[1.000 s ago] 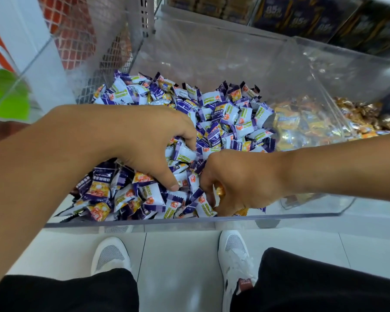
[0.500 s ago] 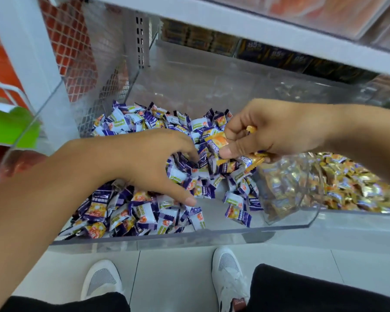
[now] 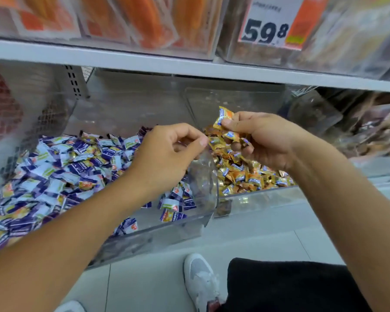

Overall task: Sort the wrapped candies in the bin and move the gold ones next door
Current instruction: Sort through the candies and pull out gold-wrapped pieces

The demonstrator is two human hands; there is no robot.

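Observation:
A clear bin (image 3: 158, 233) on the left holds a heap of purple-and-white wrapped candies (image 3: 61, 167). The neighbouring clear bin (image 3: 263, 199) on the right holds gold wrapped candies (image 3: 241, 176). My right hand (image 3: 261, 138) hovers over the gold bin and grips several gold candies (image 3: 223, 117), one sticking up between thumb and fingers. My left hand (image 3: 169, 154) is raised above the divider wall between the two bins, its fingers curled with thumb and forefinger close together; whether they pinch anything is not clear.
A white shelf edge (image 3: 189, 64) runs overhead, with clear boxes of orange goods and a price tag (image 3: 270, 23) reading 59.8. A perforated upright and wire mesh (image 3: 54, 113) stand at the left. My shoes (image 3: 200, 280) stand on pale floor tiles below.
My right hand has carried the gold candies rightward from the purple bin to above the gold bin. My left hand has lifted off the purple heap toward the divider. The view has tilted upward.

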